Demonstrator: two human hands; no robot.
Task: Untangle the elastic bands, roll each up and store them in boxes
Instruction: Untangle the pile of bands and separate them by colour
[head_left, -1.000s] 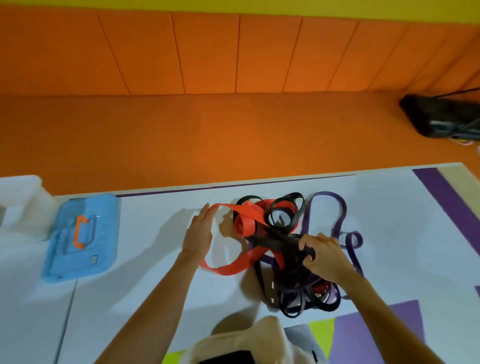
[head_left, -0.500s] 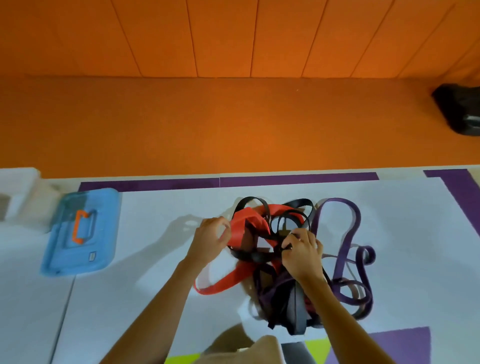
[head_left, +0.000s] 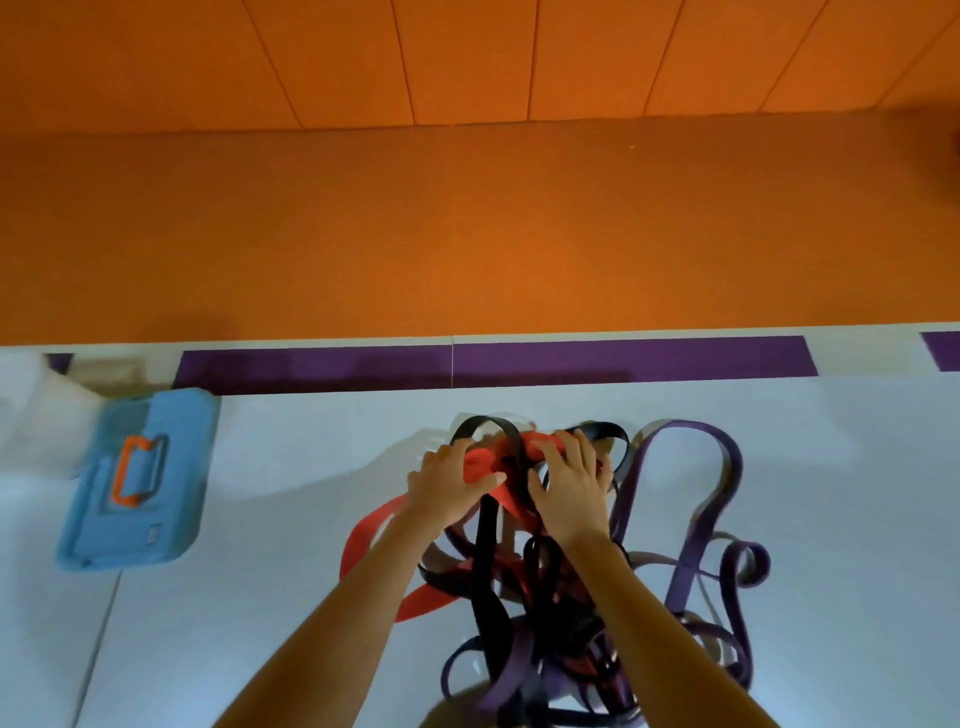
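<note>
Right of the blue box (head_left: 136, 483), well apart from it on the white tabletop (head_left: 291, 597), the tangle of elastic bands (head_left: 540, 613) is heaped. At its top, the red band (head_left: 480, 466) is gripped by the left hand (head_left: 450, 488). The right hand (head_left: 571, 491), farther from the box, seems through the blur to be clutching the same band.

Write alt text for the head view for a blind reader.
Two hands work at a tangle of red, black and purple elastic bands on a white table: the left hand grips the red band, the right hand lies over the bands beside it. A blue box sits at left.
</note>
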